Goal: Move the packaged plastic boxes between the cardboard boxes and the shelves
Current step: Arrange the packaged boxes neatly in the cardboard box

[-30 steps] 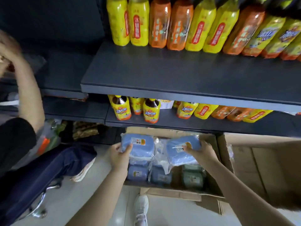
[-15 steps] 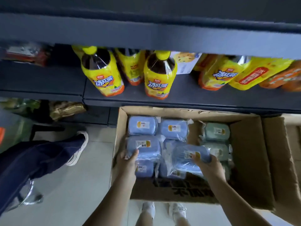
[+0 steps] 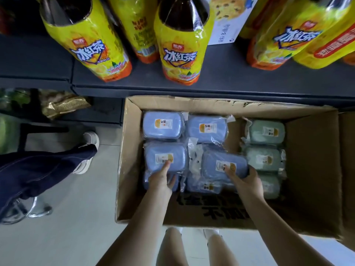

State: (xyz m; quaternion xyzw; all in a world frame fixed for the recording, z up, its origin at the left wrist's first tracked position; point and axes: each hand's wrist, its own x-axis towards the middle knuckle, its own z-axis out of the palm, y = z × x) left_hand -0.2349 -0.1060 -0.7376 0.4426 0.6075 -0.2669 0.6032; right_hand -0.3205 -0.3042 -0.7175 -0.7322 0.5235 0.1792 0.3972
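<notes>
Open cardboard box (image 3: 132, 150) on the floor, pushed up to the front edge of the dark shelf (image 3: 221, 81). Inside, along the left wall, wrapped blue plastic boxes in a row from the far corner to the near wall. Left hand (image 3: 162, 179) gripping the left blue box (image 3: 165, 156) midway along that wall: thumb laid on the label, fingers curled round the near edge. Right hand (image 3: 245, 180) gripping the tilted blue box (image 3: 223, 165) in the middle of the cardboard box: thumb on its label, fingers wrapped over its right end, the box slanted and riding on others beneath. More blue boxes (image 3: 206, 128) flat against the far wall, side by side. Green boxes (image 3: 266, 132) in a column toward the right wall, apart from it. Loose clear wrap (image 3: 195, 156) bunched between the two held boxes. On the shelf, near its front edge, yellow-labelled tea bottles (image 3: 180, 54) upright, a white carton (image 3: 224, 22) behind them. Left of the cardboard box, on the pale floor, another person's leg in dark blue trousers (image 3: 38, 173) and a white shoe (image 3: 92, 138)
</notes>
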